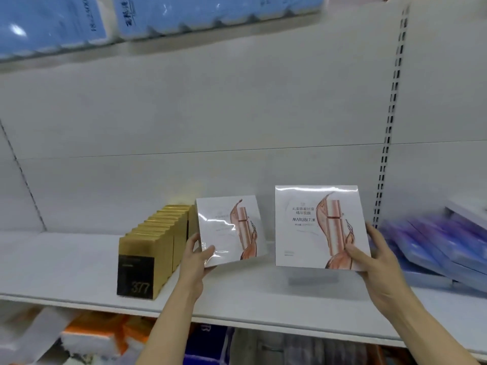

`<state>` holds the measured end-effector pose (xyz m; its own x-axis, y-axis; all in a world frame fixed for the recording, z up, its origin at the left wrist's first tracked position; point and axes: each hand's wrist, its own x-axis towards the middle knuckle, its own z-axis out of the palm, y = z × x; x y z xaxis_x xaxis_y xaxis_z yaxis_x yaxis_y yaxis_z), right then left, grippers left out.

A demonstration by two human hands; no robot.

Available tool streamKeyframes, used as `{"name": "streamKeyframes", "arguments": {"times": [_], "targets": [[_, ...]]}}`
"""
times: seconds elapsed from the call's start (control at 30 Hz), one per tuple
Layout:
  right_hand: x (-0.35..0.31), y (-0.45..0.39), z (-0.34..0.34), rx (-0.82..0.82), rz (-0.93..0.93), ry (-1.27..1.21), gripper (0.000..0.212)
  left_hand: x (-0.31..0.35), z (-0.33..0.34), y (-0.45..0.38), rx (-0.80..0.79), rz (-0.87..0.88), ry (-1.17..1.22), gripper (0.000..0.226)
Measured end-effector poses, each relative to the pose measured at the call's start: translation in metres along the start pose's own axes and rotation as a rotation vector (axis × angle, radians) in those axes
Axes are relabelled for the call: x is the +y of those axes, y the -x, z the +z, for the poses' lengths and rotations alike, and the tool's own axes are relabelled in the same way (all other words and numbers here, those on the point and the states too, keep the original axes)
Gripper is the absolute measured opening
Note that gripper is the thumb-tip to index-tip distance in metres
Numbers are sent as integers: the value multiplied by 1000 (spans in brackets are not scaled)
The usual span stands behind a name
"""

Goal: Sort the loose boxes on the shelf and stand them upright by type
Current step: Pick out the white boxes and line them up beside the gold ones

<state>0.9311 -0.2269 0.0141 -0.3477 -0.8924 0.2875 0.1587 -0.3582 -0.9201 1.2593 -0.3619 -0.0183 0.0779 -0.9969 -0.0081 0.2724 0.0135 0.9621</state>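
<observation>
Two flat white boxes printed with a rose-gold bottle are held upright above the white shelf [79, 262]. My left hand [196, 262] grips the lower left corner of the smaller-looking white box [224, 227], which tilts slightly and sits just right of the gold boxes. My right hand [374, 262] grips the lower right corner of the nearer white box [303, 227], lifted off the shelf. A row of several gold and black boxes [152, 248] stands upright on the left. Purple-blue flat boxes [442, 248] lie leaning in a loose pile on the right.
The shelf's white back panel has a slotted upright [390, 122] at the right. Blue tissue packs [105, 19] sit on the shelf above. Orange, white and dark packaged goods [100, 335] fill the shelf below.
</observation>
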Motion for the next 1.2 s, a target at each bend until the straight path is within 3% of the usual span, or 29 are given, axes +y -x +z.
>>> {"name": "streamKeyframes", "arguments": {"times": [0.27, 0.33, 0.43, 0.63, 0.77, 0.87, 0.93, 1.07, 1.2], "targets": [[22, -24, 42, -29, -23, 48, 111, -21, -9, -49, 35, 25, -45, 57], [30, -25, 52, -24, -21, 55, 98, -22, -4, -60, 71, 72, -170, 57], [47, -23, 70, 6, -44, 76, 61, -22, 6, -79, 126, 128, -381, 53], [76, -12, 123, 68, -41, 113, 64, -15, 6, -103, 166, 177, -645, 42], [101, -8, 161, 90, 6, 176, 65, 4, 7, -98, 122, 136, -474, 49], [115, -16, 182, 96, 16, 231, 68, 18, 9, -79, -61, 307, -395, 61], [121, -23, 193, 109, 21, 274, 69, 14, 2, -71, -207, 506, -638, 72], [141, -44, 205, 194, -21, 480, 64, -1, -12, -69, -286, 886, -1301, 88], [132, -62, 213, 156, 37, 500, 56, -15, -15, -86, -319, 1032, -1484, 88]]}}
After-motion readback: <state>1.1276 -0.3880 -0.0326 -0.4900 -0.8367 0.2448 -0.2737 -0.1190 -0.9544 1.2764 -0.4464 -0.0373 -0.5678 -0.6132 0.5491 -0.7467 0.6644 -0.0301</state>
